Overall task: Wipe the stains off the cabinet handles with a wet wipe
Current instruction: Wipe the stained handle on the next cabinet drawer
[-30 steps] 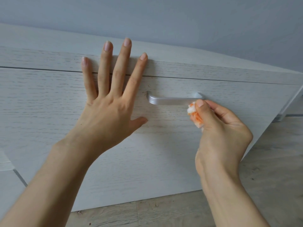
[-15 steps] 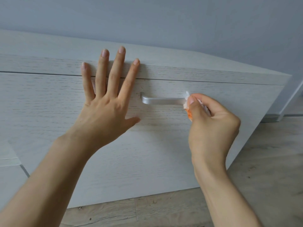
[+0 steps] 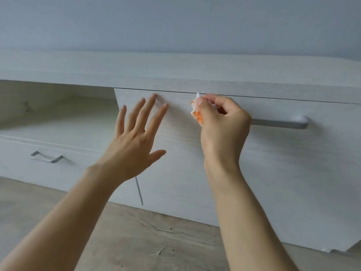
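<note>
Wood-grain flooring [image 3: 136, 237] runs beneath a pale, grained cabinet [image 3: 273, 173] set against a plain grey wall [image 3: 175, 22]. Two brushed-metal bar handles show: the right handle [image 3: 281, 123] on the door front, the left handle [image 3: 46, 157] lower down. Left hand [image 3: 134, 141] lies spread, fingertips at the door. Right hand [image 3: 222, 122] pinches a crumpled wet wipe [image 3: 196, 111] (white, stained orange) by the right handle's hidden end.

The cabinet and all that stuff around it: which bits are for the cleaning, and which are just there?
For the job:
- wet wipe, stained orange, pinched in the right hand
- long handle on the cabinet door
- small handle on the drawer
- left hand, fingers spread at the door

Just there:
- wooden floor
- grey wall
</note>
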Demonstrator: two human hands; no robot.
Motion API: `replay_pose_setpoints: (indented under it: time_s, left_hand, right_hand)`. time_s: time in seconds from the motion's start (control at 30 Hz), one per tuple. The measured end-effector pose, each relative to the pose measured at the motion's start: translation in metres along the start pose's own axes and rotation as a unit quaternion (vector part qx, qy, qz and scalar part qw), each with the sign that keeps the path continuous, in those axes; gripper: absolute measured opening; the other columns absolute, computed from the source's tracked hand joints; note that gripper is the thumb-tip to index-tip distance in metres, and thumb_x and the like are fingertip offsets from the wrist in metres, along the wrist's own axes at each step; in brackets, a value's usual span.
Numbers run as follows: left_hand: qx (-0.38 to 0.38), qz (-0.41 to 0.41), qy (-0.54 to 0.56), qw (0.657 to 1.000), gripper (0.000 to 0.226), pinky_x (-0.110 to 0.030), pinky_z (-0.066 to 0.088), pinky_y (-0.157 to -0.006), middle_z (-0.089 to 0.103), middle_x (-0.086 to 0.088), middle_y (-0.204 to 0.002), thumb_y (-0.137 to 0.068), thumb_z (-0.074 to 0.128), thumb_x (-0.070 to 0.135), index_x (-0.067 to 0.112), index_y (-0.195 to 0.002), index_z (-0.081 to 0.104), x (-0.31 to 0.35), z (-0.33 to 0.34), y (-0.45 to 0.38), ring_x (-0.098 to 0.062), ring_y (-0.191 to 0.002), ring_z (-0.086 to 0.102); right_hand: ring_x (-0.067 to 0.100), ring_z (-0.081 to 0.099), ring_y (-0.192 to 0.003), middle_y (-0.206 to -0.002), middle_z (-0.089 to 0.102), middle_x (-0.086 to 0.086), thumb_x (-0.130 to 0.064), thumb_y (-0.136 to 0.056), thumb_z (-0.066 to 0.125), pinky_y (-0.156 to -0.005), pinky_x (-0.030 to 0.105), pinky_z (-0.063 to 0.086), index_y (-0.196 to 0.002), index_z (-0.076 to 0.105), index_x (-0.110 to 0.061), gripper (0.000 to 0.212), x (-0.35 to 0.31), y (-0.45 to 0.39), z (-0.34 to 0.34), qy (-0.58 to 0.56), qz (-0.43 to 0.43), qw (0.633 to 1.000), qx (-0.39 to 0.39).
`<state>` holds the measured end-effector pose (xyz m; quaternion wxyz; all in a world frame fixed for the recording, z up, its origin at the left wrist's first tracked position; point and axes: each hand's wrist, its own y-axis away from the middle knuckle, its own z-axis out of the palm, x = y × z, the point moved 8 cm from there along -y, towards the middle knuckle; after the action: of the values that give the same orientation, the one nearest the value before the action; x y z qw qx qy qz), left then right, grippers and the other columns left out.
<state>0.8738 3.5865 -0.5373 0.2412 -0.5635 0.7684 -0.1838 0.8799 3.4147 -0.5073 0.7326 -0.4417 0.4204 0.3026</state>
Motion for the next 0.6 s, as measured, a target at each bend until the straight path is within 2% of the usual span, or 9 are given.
replay_pose_setpoints:
  time_s: [0.1,0.17,0.33,0.5,0.6]
  left_hand:
    - [-0.080,-0.047,-0.040,0.995,0.099,-0.044,-0.015,-0.114,-0.022,-0.002,-0.156,-0.089,0.056,0.050,0.032,-0.139,-0.028,-0.040,-0.002,0.023,-0.020,-0.144,-0.017]
    - [-0.110,-0.069,-0.054,0.990,0.096,-0.043,-0.014,-0.115,-0.018,-0.002,-0.157,-0.091,0.054,0.049,0.031,-0.141,-0.027,-0.062,-0.007,0.039,-0.019,-0.144,-0.016]
    - [-0.139,-0.111,-0.062,0.982,0.088,-0.040,-0.015,-0.114,-0.010,0.001,-0.159,-0.093,0.051,0.047,0.028,-0.150,-0.013,-0.117,-0.004,0.084,-0.018,-0.145,-0.012]
    - [-0.211,-0.142,-0.084,0.963,0.089,-0.042,-0.011,-0.116,-0.014,0.001,-0.158,-0.094,0.048,0.049,0.027,-0.148,-0.019,-0.202,0.027,0.137,-0.019,-0.145,-0.011]
    - [-0.259,-0.132,-0.105,0.951,0.092,-0.043,-0.009,-0.116,-0.017,-0.001,-0.157,-0.094,0.047,0.050,0.024,-0.147,-0.023,-0.259,0.049,0.160,-0.021,-0.145,-0.012]
  right_hand:
    - [0.011,0.064,-0.058,-0.062,0.068,-0.002,-0.005,-0.081,0.065,-0.070,0.033,0.057,-0.077,0.069,-0.009,0.007,0.027,0.009,0.037,-0.039,0.100,0.994,-0.030]
    - [0.015,0.065,-0.058,-0.062,0.067,0.001,-0.005,-0.080,0.065,-0.071,0.037,0.057,-0.072,0.068,-0.011,0.010,0.042,0.023,0.062,-0.040,0.151,0.985,-0.068]
    - [0.011,0.066,-0.057,-0.059,0.067,-0.006,-0.009,-0.078,0.067,-0.068,0.034,0.058,-0.065,0.065,-0.018,0.016,0.069,0.078,0.122,0.005,0.157,0.976,-0.151]
    - [0.012,0.066,-0.057,-0.067,0.071,0.001,-0.008,-0.077,0.069,-0.067,0.031,0.056,-0.069,0.068,-0.014,0.010,0.100,0.127,0.191,0.016,0.194,0.958,-0.211]
    - [0.015,0.065,-0.058,-0.067,0.070,0.004,-0.009,-0.077,0.072,-0.061,0.028,0.054,-0.073,0.070,-0.011,0.004,0.118,0.156,0.225,0.026,0.218,0.943,-0.250]
